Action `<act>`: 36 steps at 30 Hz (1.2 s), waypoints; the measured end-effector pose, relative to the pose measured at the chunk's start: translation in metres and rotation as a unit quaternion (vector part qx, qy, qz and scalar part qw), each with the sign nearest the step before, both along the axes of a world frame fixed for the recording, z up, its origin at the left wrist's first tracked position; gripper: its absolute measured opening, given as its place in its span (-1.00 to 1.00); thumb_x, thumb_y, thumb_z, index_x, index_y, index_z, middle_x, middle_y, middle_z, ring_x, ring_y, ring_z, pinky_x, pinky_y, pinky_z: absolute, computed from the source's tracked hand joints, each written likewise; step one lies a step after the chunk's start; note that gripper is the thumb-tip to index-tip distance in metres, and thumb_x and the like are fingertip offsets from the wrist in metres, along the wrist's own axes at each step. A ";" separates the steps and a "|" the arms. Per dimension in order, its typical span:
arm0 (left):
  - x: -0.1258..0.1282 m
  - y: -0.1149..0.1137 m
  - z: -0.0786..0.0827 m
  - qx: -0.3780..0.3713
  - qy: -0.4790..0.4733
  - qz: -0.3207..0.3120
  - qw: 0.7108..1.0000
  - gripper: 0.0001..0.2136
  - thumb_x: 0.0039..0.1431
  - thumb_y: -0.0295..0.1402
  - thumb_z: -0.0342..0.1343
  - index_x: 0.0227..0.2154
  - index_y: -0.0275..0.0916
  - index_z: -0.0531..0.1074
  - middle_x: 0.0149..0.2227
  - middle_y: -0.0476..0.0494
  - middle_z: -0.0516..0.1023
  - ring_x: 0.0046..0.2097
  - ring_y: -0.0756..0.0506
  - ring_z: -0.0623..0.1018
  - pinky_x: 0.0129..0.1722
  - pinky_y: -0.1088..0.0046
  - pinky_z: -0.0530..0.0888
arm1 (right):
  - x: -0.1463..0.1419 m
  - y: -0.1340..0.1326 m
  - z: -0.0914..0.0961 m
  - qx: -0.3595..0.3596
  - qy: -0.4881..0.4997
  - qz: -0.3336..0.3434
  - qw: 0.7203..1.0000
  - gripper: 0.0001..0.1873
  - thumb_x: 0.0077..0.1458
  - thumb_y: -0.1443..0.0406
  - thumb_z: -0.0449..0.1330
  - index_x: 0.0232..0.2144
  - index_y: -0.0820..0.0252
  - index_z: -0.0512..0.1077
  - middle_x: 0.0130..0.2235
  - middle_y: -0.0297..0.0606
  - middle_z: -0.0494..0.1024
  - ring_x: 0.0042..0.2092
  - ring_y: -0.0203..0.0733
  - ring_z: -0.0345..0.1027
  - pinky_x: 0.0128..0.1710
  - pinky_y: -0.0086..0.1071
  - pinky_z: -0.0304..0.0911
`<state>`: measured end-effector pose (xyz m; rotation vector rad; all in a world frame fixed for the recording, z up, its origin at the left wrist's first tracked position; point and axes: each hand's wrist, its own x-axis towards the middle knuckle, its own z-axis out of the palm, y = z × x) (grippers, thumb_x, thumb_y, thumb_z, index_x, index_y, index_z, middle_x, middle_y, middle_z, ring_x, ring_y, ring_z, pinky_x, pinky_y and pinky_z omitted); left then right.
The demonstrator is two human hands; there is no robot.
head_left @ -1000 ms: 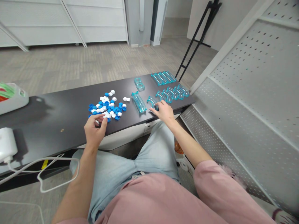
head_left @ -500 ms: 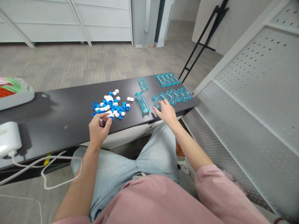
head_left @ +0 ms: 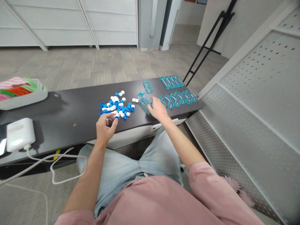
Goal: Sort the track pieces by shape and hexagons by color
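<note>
Moved: over the last second the right hand [head_left: 157, 108] has swung from the curved tubes [head_left: 179, 98] to the straight tube cluster [head_left: 143, 99]; the left hand [head_left: 105, 126] stays by the caps. The view has turned, bringing in more of the tray.
Dial: twelve is straight ahead of the seated person.
Lap: pale blue jeans [head_left: 124, 165] under the black tabletop's [head_left: 77, 109] edge.
Adapter: white power adapter [head_left: 20, 134] toward ten, white cable [head_left: 42, 159] plugged into its near side.
Left hand: at eleven, fingers half curled at the pile's near edge; I cannot tell whether a cap is held.
Right hand: just past twelve, fingers reaching left against the straight tube cluster; blur keeps me from telling whether it grasps anything.
Caps: blue and white hexagonal caps [head_left: 120, 107] heaped at eleven, a white pair [head_left: 135, 100] lying apart toward the cluster.
Tubes: clear teal; cluster at twelve, blurred, curved row at one.
Tray: white plastic tray [head_left: 25, 100] at ten, holding coloured strips [head_left: 17, 89].
Farther pieces: short clear teal pieces [head_left: 148, 86] at twelve; straight tube row [head_left: 172, 82] near one.
Background: black stand [head_left: 206, 47] at one; white cabinets [head_left: 65, 25] at eleven.
</note>
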<state>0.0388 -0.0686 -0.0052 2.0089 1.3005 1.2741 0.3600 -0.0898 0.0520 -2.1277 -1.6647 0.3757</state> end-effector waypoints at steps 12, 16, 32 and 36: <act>0.077 -0.041 0.023 -0.106 -0.259 -0.166 0.945 -0.36 0.50 0.41 0.23 0.14 -0.11 0.57 -0.01 -0.26 0.69 -0.04 -0.24 0.67 -0.05 0.20 0.61 | -0.039 -0.067 0.006 -0.003 0.629 0.123 0.767 -0.55 0.26 -0.13 0.41 -0.02 -0.07 0.44 -0.10 -0.30 0.75 -0.17 -0.02 0.68 -0.14 -0.16 0.65; 0.094 -0.061 0.034 -0.123 -0.296 -0.147 0.936 -0.42 0.51 0.38 0.28 0.05 -0.08 0.51 -0.10 -0.14 0.60 -0.12 -0.15 0.61 -0.09 0.28 0.60 | -0.050 -0.077 0.003 -0.011 0.576 0.126 0.807 -0.52 0.28 -0.22 0.35 -0.14 -0.05 0.41 -0.19 -0.28 0.68 -0.08 0.06 0.67 -0.06 -0.11 0.63; 0.090 -0.098 0.051 -0.075 -0.206 -0.164 0.962 -0.52 0.65 0.28 0.14 0.04 -0.08 0.44 -0.18 -0.09 0.61 -0.21 -0.15 0.57 -0.15 0.24 0.48 | -0.072 -0.106 0.005 0.147 0.442 0.166 0.869 -0.30 0.50 -0.42 0.24 0.23 -0.07 0.54 0.14 -0.16 0.69 0.25 0.13 0.59 0.44 0.09 0.53; 0.087 -0.096 0.054 -0.055 -0.243 -0.145 0.957 -0.50 0.53 0.26 0.36 -0.09 -0.06 0.40 -0.27 0.00 0.49 -0.29 -0.08 0.45 -0.26 0.29 0.39 | -0.076 -0.102 -0.005 0.108 0.512 0.175 0.834 -0.28 0.50 -0.45 0.20 0.24 -0.12 0.62 0.18 -0.18 0.72 0.33 0.13 0.60 0.55 0.11 0.47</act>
